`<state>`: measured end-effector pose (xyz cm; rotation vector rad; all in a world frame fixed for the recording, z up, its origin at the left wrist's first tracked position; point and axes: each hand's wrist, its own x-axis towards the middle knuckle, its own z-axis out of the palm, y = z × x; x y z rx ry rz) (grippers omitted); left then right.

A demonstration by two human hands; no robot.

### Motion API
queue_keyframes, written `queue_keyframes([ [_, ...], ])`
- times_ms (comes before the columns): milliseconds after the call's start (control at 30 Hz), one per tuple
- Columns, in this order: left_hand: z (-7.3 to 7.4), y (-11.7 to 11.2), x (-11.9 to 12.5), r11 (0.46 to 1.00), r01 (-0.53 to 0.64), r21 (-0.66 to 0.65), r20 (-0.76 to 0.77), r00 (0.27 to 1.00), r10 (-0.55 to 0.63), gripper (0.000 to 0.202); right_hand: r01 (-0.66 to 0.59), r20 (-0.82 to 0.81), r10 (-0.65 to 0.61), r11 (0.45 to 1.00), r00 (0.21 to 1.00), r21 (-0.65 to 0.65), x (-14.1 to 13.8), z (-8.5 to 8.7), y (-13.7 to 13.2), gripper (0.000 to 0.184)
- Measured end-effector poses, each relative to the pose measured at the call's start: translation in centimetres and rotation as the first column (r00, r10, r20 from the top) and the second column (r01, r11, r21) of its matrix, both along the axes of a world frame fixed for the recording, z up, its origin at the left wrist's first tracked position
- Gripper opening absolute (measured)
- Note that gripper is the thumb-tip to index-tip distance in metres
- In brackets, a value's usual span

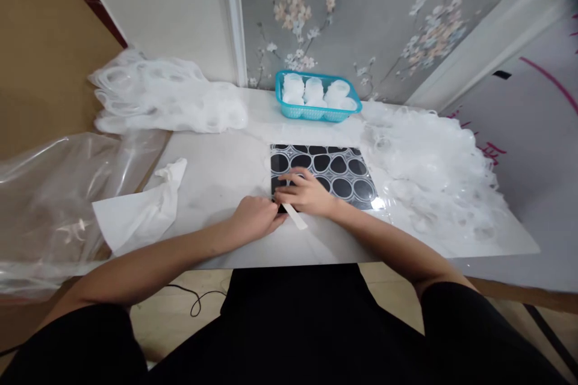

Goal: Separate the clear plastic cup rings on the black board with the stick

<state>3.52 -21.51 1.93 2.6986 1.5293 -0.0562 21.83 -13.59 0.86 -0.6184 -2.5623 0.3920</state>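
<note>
In front of me lies a black panel [342, 187] under a clear plastic sheet with rows of whitish rings. My left hand [256, 217] is closed at the panel's near left corner; its fingertips are hidden, and what they grip cannot be made out. Flat across the left part of the sheet rests my right hand [307, 192], its fingers stretched out and somewhat apart. A narrow white strip [295, 217] sticks out toward me between the hands. One end of the strip is hidden beneath the fingers.
Behind the panel stands a blue basket [318, 115] with white rounded pieces. Clear ring-patterned plastic is heaped at the right [442, 168] and back left [167, 93]. A crumpled white sheet [139, 210] and clear plastic film [58, 192] lie at the left. A wall borders the table's back.
</note>
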Motion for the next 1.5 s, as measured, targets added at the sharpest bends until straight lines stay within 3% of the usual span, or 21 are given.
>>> queue_keyframes([
  [67, 0.1, 0.2, -0.2, 1.0, -0.01, 0.001, 0.0, 1.0, 0.01, 0.039, 0.238, -0.163, -0.233, 0.971, 0.959, 0.016, 0.1, 1.8, 2.9, 0.021],
  [133, 0.2, 0.3, -0.3, 1.0, -0.022, 0.001, 0.013, 1.0, 0.022, 0.036, 0.534, -0.445, -0.503, 0.843, 0.741, -0.063, 0.6, 3.4, 5.0, 0.031],
  [200, 0.2, 0.4, -0.3, 1.0, -0.016, 0.022, 0.038, 0.999, 0.015, 0.039, 0.641, -0.595, -0.587, 0.753, 0.549, -0.151, 1.5, 4.2, 5.0, 0.033],
  [233, 0.1, 0.3, -0.3, 0.999, -0.005, 0.048, 0.057, 0.998, 0.002, 0.041, 0.632, -0.603, -0.586, 0.757, 0.542, -0.167, 2.0, 4.1, 4.2, 0.03],
  [333, -0.3, 0.3, -0.2, 0.983, 0.084, 0.165, 0.131, 0.986, -0.107, 0.046, 0.466, -0.418, -0.511, 0.859, 0.751, -0.212, 2.8, 2.1, -0.3, 0.02],
  [400, -0.8, 0.3, -0.1, 0.963, 0.151, 0.223, 0.144, 0.972, -0.186, 0.045, 0.397, -0.318, -0.489, 0.863, 0.812, -0.313, 2.8, 0.4, -3.1, 0.018],
  [533, -1.3, 0.3, 0.4, 0.966, 0.19, 0.176, 0.066, 0.977, -0.204, 0.055, 0.365, -0.281, -0.524, 0.808, 0.804, -0.462, 2.3, -1.8, -5.0, 0.019],
  [833, -1.5, 0.5, 0.6, 0.983, 0.164, 0.081, 0.022, 0.986, -0.166, 0.067, 0.371, -0.253, -0.509, 0.818, 0.823, -0.44, 2.6, -1.6, -4.3, 0.019],
  [933, -1.3, 0.5, 0.8, 0.991, 0.128, 0.036, 0.049, 0.99, -0.129, 0.068, 0.416, -0.218, -0.486, 0.859, 0.847, -0.298, 2.6, -2.2, -5.2, 0.02],
  [1000, -1.0, 0.8, 1.0, 0.995, 0.103, -0.019, 0.083, 0.991, -0.101, 0.066, 0.444, -0.141, -0.452, 0.892, 0.881, -0.086, 2.4, -2.5, -5.8, 0.018],
  [1100, -0.4, 1.6, 1.4, 0.988, 0.081, -0.133, 0.108, 0.992, -0.067, 0.063, 0.372, 0.034, -0.384, 0.91, 0.923, 0.184, 2.4, -1.9, -4.6, 0.016],
  [1167, 0.0, 2.2, 1.6, 0.979, 0.064, -0.195, 0.111, 0.993, -0.043, 0.065, 0.424, 0.043, -0.448, 0.871, 0.893, 0.249, 3.0, -0.5, -2.1, 0.017],
  [1200, 0.2, 2.4, 1.6, 0.975, 0.059, -0.215, 0.116, 0.993, -0.034, 0.066, 0.559, -0.049, -0.566, 0.791, 0.823, 0.25, 3.6, 0.3, -0.6, 0.019],
  [1267, 0.3, 2.6, 1.5, 0.972, 0.051, -0.231, 0.118, 0.993, -0.024, 0.066, 0.799, -0.329, -0.735, 0.589, 0.593, 0.123, 5.1, 1.9, 1.9, 0.028],
  [1300, 0.2, 2.5, 1.5, 0.973, 0.051, -0.224, 0.114, 0.993, -0.026, 0.065, 0.827, -0.42, -0.743, 0.561, 0.52, 0.032, 5.9, 2.4, 2.5, 0.032],
  [1367, 0.1, 2.2, 1.4, 0.981, 0.07, -0.179, 0.104, 0.993, -0.052, 0.06, 0.779, -0.48, -0.717, 0.619, 0.506, -0.104, 7.2, 2.6, 1.9, 0.033],
  [1433, 0.0, 1.7, 1.7, 0.989, 0.1, -0.106, 0.108, 0.99, -0.089, 0.055, 0.664, -0.425, -0.681, 0.716, 0.597, -0.216, 7.9, 1.6, -0.4, 0.028],
  [1500, 0.0, 1.3, 2.3, 0.989, 0.142, -0.037, 0.118, 0.984, -0.137, 0.054, 0.564, -0.328, -0.657, 0.752, 0.678, -0.341, 8.1, 0.1, -2.9, 0.024],
])
